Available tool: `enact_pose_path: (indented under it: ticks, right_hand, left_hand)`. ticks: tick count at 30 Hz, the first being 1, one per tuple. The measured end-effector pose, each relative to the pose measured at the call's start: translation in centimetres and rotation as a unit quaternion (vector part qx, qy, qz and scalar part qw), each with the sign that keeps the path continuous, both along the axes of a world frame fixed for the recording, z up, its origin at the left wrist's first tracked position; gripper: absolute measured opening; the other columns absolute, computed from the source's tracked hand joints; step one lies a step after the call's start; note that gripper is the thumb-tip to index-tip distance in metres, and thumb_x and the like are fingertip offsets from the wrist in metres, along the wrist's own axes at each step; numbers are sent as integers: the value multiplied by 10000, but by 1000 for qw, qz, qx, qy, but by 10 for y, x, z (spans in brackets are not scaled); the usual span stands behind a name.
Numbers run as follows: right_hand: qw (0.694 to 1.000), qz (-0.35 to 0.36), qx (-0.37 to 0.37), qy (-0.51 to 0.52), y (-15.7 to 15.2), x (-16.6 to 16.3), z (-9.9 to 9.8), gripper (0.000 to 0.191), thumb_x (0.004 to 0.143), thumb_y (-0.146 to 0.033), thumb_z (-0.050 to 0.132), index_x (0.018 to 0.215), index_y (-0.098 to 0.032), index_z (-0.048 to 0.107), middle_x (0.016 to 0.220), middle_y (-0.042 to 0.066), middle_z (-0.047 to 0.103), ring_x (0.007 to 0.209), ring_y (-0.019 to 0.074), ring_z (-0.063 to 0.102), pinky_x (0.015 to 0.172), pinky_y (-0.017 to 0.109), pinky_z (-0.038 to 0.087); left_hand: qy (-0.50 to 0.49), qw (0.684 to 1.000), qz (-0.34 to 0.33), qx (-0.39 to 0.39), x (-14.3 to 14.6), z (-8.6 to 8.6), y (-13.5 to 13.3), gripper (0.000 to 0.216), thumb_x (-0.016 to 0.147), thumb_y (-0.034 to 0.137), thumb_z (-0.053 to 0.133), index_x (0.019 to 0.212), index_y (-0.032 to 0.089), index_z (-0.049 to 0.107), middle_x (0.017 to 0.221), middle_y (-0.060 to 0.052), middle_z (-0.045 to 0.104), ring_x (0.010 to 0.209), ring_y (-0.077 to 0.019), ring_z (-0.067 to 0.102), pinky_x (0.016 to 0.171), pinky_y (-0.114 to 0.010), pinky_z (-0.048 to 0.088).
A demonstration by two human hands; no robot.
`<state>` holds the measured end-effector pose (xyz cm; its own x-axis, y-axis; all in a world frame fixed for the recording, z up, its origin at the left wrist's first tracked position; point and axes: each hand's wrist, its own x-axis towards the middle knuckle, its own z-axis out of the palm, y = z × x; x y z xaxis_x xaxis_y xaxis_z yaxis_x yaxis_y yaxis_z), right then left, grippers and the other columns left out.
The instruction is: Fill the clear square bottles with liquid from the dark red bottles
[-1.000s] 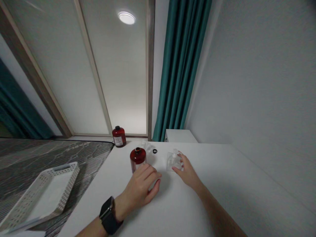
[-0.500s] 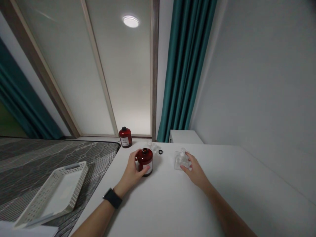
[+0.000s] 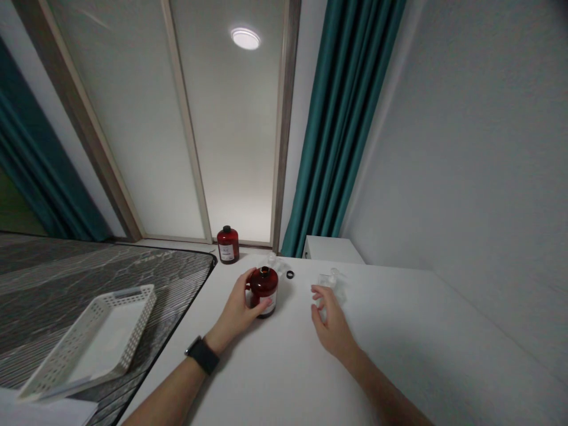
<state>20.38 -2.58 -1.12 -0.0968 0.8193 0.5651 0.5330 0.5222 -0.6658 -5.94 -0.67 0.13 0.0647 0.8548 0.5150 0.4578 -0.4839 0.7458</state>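
My left hand [image 3: 242, 305] is wrapped round a dark red bottle [image 3: 265, 282] with a white label, which stands upright on the white table with its neck uncapped. Over to the right, my right hand [image 3: 327, 319] has its fingers apart and holds nothing. Just beyond its fingertips sits a clear glass bottle [image 3: 333, 277], partly hidden by the hand. A small black ring [image 3: 290, 274] lies on the table between the two hands. Behind the red bottle is another clear glass piece [image 3: 272, 258], partly covered, its shape hard to make out.
A second red bottle [image 3: 228, 245] with a black cap stands at the table's far left corner. White perforated basket [image 3: 141, 322] rests on the grey patterned surface at left. Past the far edge of the white table [image 3: 288, 378] is a white cabinet [image 3: 332, 248].
My right hand has let go of the clear glass bottle and drawn back toward me and slightly left. My left hand keeps its hold on the red bottle. The view has shifted slightly.
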Motion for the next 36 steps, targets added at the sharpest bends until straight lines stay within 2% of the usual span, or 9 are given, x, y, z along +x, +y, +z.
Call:
enact_pose_path:
  ticks: [2,4,7,10,16,20,24,29,36]
  right_hand:
    - [998,50,-32,-23,11,-21,-4,495,853,-122,472,1335,-235,481,1206,119,586,988,246,604,890,444,536]
    - [997,54,-38,-28,31,-37,-7,527,833,-108,475,1345,-232,486,1220,116,593,1022,249,608,926,452,531]
    - [998,20,-51,-27,67,-53,-12,559,817,-97,478,1363,-215,472,1228,129,593,1077,266,593,980,480,501]
    - [997,-25,-67,-27,97,-64,-18,577,784,-98,530,1352,-188,485,1259,154,580,1218,309,525,1074,521,413]
    - [993,-65,-90,-30,118,-72,-31,534,753,-90,533,1282,-157,536,1186,167,620,1190,342,524,1062,537,394]
    - [995,-52,-80,-25,115,-71,-25,454,754,-65,493,1188,-158,586,1108,153,634,1115,334,550,1017,544,424]
    - [999,-16,-49,-6,102,-66,-10,408,773,-73,497,1150,-183,609,1108,113,613,1046,275,578,974,469,477]
    - [999,40,-15,23,68,-48,16,339,774,-94,518,1042,-213,688,986,55,580,797,192,601,726,334,542]
    - [992,48,28,115,26,-21,39,221,833,-153,571,991,-241,698,995,63,606,922,214,632,807,351,560]
  left_hand:
    - [5,1000,-6,10,-1,0,0,624,848,277,658,1405,201,387,1383,-155,533,1266,-305,549,1077,-529,458]
    - [11,1000,-11,17,-3,0,-1,593,872,274,614,1409,192,380,1380,-161,530,1271,-308,542,1074,-532,459]
    - [21,999,-17,24,-6,-1,-2,575,888,274,588,1413,179,372,1384,-173,525,1263,-316,543,1053,-531,472]
    - [28,999,-22,32,-8,0,-3,565,886,264,578,1405,170,375,1373,-179,528,1241,-316,552,1036,-522,482]
    - [39,998,-33,33,-8,7,-5,584,841,221,618,1379,172,397,1325,-162,551,1209,-315,560,1034,-519,469]
    - [33,998,-39,29,-8,10,-6,589,827,209,631,1373,174,412,1318,-154,547,1199,-312,556,1025,-500,469]
    - [25,999,-39,7,-6,14,-9,600,807,220,664,1364,183,445,1250,-128,568,1126,-295,577,987,-477,479]
    - [-9,998,-58,-12,6,17,-15,565,768,230,721,1292,192,512,1204,-103,592,1093,-285,590,967,-455,485]
    - [-41,996,-68,-49,32,10,-25,613,732,210,748,1291,183,497,1278,-134,602,1169,-319,582,997,-487,466]
